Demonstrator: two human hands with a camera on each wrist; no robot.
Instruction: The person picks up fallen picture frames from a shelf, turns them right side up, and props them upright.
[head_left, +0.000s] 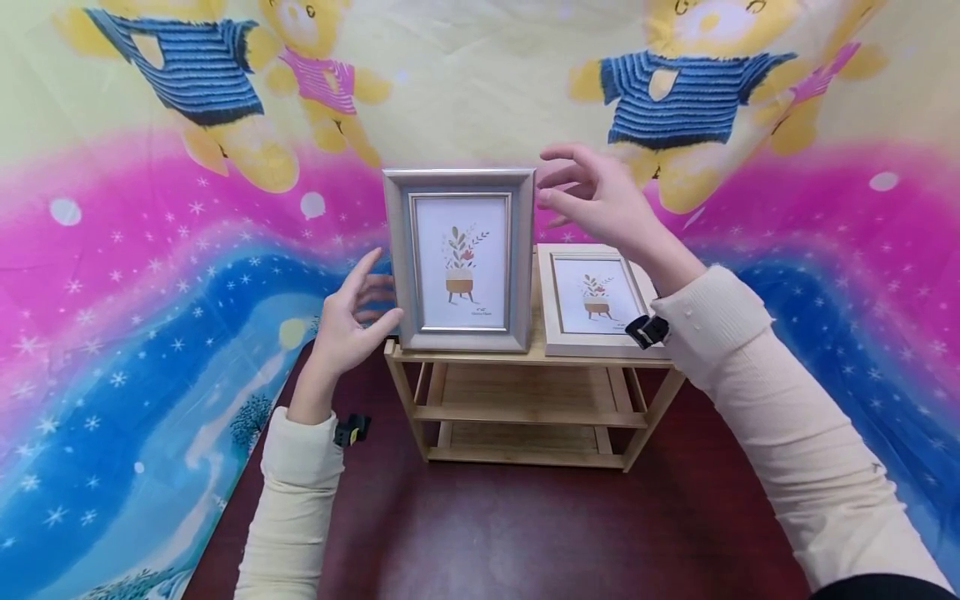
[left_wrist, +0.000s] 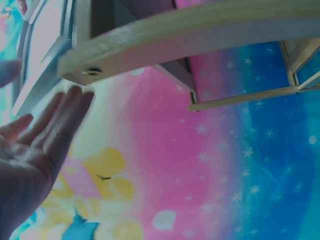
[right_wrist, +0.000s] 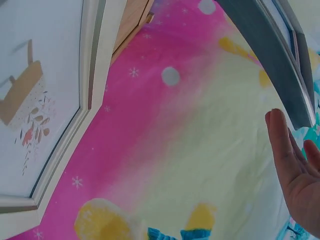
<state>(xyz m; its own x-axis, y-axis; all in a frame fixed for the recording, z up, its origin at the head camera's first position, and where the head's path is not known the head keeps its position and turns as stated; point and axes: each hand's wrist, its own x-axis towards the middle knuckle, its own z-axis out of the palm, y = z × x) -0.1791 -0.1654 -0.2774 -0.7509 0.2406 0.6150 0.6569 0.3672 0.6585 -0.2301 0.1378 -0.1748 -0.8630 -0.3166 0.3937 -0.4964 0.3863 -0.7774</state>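
Observation:
A silver-grey picture frame (head_left: 461,258) with a potted-plant print stands upright on the left part of a wooden rack's top (head_left: 537,346). By its left side is my left hand (head_left: 351,321), fingers spread and thumb near the frame's edge; whether it touches cannot be made out. My right hand (head_left: 600,196) hovers beside the upper right edge, its fingers loosely bent and holding nothing. In the right wrist view, its fingertips come close to the silver frame (right_wrist: 280,55). A cream picture frame (head_left: 596,296) with a similar print lies on the rack's right part, below my right forearm.
The light wooden rack has slatted lower shelves (head_left: 525,392) and stands on a dark red table (head_left: 480,533). Behind and around it hangs a colourful cloth (head_left: 465,83) with bears and snowflakes. A small black device (head_left: 647,331) sits at my right cuff, another (head_left: 352,429) at the left.

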